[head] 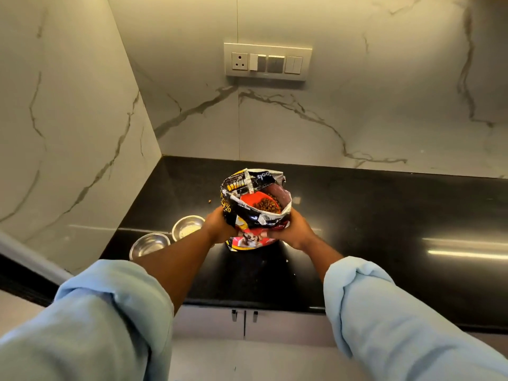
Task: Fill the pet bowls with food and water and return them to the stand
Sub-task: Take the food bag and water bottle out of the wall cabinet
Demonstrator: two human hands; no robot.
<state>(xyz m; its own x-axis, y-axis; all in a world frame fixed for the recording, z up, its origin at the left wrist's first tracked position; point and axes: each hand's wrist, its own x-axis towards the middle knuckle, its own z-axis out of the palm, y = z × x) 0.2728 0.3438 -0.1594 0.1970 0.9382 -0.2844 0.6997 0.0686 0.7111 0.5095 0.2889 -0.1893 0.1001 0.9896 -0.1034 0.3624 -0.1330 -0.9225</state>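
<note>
Head view: I see both hands wrapped round the lower half of the food bag (247, 188), which stands on the bench (384, 215) toward its left end. The left hand (220, 228) has its grip curled on the bag's left side, and the right hand (295, 229) has its grip on the right side; neither holds anything else. A red scoop (246, 200) loaded with kibble (266, 206) lies in the open mouth. Two steel bowls (149, 244) sit just left of the bag, near the bench's front edge.

My worry is that squeezing or tilting this floppy bag could upset the scoop and scatter kibble. One stray piece (209, 201) already lies on the bench. A careless swing of the bag to the left could also knock the bowls off that front edge.
</note>
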